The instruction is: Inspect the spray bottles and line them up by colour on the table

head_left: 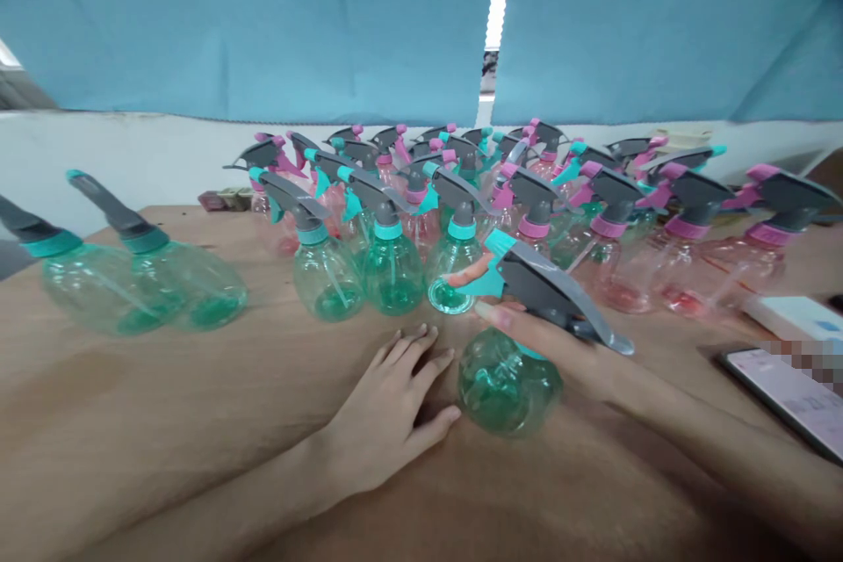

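Note:
A green spray bottle (504,391) with a grey and turquoise trigger head is tilted in my right hand (543,329). The hand is closed round its neck just under the head, with a fingertip by the turquoise trigger; the other fingers are hidden. My left hand (395,399) lies flat on the wooden table (217,421), fingers spread, a little to the left of that bottle and holding nothing. Behind the hands stand green spray bottles, among them a left one (329,281), a middle one (393,272) and one with a turquoise collar (461,233).
Two more green spray bottles (188,281) stand at the left. Several pink spray bottles (629,272) stand in rows at the back and right. A phone (787,395) and a white box (800,316) lie at the right edge. A blue cloth (263,26) hangs behind the table.

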{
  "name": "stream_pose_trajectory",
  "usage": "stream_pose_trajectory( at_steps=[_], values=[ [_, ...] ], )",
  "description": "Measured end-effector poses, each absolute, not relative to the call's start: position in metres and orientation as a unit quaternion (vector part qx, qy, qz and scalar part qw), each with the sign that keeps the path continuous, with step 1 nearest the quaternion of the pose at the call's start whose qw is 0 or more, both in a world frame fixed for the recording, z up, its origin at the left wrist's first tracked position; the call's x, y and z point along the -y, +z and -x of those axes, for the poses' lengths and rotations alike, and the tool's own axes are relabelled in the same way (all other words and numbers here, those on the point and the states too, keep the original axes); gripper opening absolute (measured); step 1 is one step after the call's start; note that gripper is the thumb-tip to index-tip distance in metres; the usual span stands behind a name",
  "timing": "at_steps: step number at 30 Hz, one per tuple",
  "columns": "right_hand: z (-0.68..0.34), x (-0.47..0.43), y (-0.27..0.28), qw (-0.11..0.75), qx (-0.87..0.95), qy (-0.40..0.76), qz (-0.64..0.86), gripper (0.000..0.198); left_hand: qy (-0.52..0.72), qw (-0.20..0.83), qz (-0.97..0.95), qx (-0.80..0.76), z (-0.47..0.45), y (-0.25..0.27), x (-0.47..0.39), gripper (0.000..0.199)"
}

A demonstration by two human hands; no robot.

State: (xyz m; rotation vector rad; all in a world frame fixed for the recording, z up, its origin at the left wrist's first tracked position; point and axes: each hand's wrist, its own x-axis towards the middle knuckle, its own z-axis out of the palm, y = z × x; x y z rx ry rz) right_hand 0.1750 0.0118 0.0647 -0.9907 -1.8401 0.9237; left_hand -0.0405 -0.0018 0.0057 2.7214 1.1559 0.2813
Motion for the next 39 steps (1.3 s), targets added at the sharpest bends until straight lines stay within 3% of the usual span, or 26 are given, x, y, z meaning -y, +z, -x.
stream_pose_trajectory(
  at_steps=[27, 34, 39],
  values=[
    [-0.174, -0.013, 0.063, 0.452, 0.704, 0.407, 0.367, 0.028, 0.089, 0.092, -0.91, -0.393, 0.039, 0.006, 0.002, 0.052],
    [-0.176, -0.016, 0.057, 0.45, 0.705, 0.425, 0.346, 0.042, 0.096, 0.093, -0.909, -0.395, 0.039, 0.006, 0.003, 0.05],
    [-0.176, -0.014, 0.059, 0.449, 0.708, 0.418, 0.349, 0.039, 0.093, 0.092, -0.909, -0.395, 0.039, 0.006, 0.003, 0.051]
  ],
)
